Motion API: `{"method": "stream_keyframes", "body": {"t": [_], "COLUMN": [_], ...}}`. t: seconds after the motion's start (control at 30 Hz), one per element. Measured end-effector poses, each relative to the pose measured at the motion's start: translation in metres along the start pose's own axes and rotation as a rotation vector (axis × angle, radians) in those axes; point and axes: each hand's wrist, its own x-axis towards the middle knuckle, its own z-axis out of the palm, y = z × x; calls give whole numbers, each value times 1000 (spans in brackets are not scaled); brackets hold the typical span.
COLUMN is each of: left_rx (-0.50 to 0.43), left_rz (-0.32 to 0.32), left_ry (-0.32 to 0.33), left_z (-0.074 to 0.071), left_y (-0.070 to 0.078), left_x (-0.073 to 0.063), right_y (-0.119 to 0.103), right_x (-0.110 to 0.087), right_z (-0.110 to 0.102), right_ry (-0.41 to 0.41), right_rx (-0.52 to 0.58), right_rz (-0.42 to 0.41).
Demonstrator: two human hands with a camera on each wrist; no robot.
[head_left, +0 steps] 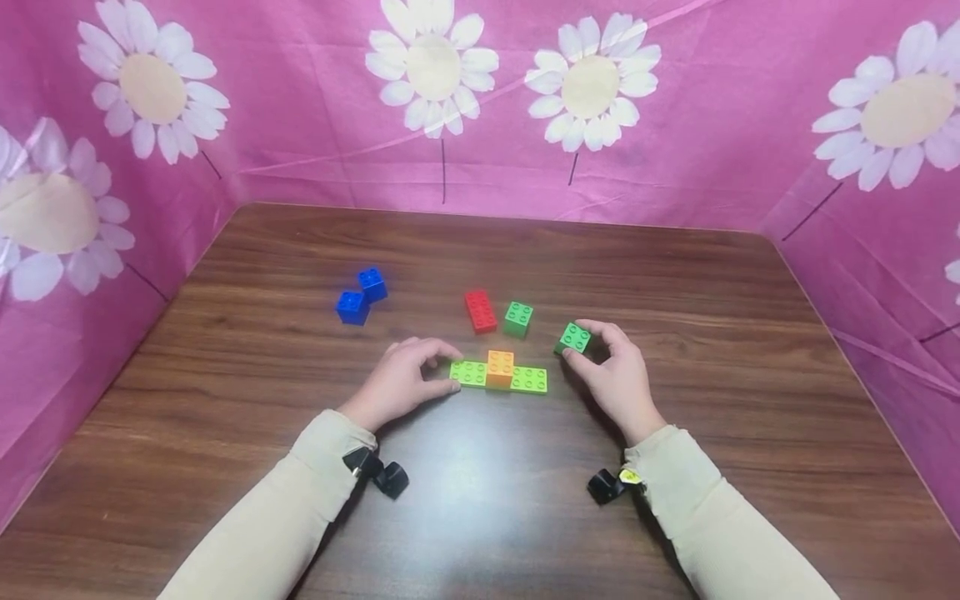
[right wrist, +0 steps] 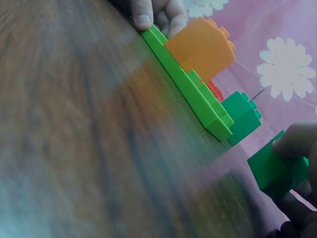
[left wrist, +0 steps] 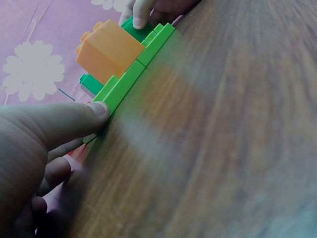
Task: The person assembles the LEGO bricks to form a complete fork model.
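Observation:
A long lime-green building-block strip point(head_left: 529, 380) lies flat on the table, with an orange block point(head_left: 500, 368) standing on its middle. My left hand point(head_left: 408, 375) pinches the strip's left end, thumb on the near side and fingers at the far side; the left wrist view shows the thumb point(left wrist: 74, 121) against its edge. To the right of the strip, my right hand point(head_left: 617, 375) holds a green square block point(head_left: 574, 338) between thumb and fingers, studs up. In the right wrist view this green block point(right wrist: 277, 168) is apart from the strip's end point(right wrist: 218, 130).
Behind the strip stand a red block point(head_left: 480, 312) and a second green block point(head_left: 518, 318). Two blue blocks point(head_left: 352, 307) sit close together farther left. A pink cloth with daisies point(head_left: 495, 167) hangs around the wooden table point(head_left: 465, 517).

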Motion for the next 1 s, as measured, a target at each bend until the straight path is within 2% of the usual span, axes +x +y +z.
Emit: {"method": "stream_keyframes", "body": {"t": [0.17, 0.37, 0.57, 0.83, 1.0], "left_rx": [1, 5, 5, 0, 3], "left_rz": [-6, -6, -2, -2, -1], "left_ry": [4, 7, 7, 4, 1], "left_z": [1, 1, 0, 1, 1], "left_y": [-2, -2, -2, -2, -2], "left_x": [-1, -2, 0, 0, 1], "right_y": [0, 0, -3, -4, -6], "right_x": [0, -3, -6, -10, -11], "right_z": [0, 1, -1, 2, 3], "right_ry": [-31, -109, -175, -296, -324], "right_rx": [23, 110, 171, 185, 172], "right_rz": [5, 7, -44, -133, -152]}}
